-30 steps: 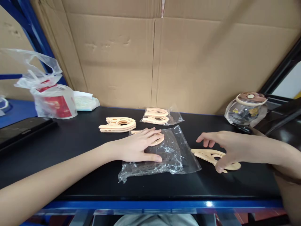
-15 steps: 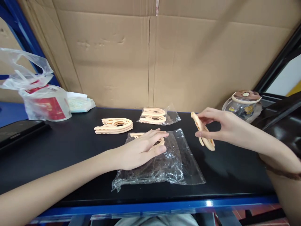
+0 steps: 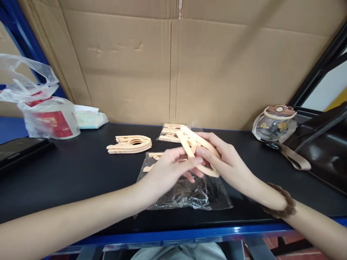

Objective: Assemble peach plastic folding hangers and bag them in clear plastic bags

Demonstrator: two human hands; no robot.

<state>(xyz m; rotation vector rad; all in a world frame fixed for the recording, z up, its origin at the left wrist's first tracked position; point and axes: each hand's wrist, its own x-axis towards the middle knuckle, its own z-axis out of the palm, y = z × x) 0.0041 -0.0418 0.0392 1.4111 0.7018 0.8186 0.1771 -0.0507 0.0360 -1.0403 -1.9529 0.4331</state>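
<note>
A beige plastic folding clothes hanger (image 3: 186, 145) is held between both hands above the middle of the table. My left hand (image 3: 165, 171) grips its lower left part, while my right hand (image 3: 226, 159) has fingers and thumb closed on its right side. Beneath them lies a clear plastic bag (image 3: 187, 198) with beige hanger parts (image 3: 149, 168) in or under it, partly covered by my left hand. To the left is a stack of folded beige hangers (image 3: 130, 149). Behind my hands, another clear bag with beige hangers (image 3: 168, 138) lies flat, its right part hidden.
At left are a black phone-like device (image 3: 25, 153), a bagged white container (image 3: 58, 124) and a tissue packet (image 3: 92, 120). A clear bottle (image 3: 271, 127) and a dark bag (image 3: 328, 148) stand at right. A cardboard wall (image 3: 121, 72) closes off the back.
My right hand has brought the hanger leftward from the right side to the middle. The left hand has lifted off the plastic bag and taken hold of the hanger, which is now spread wider.
</note>
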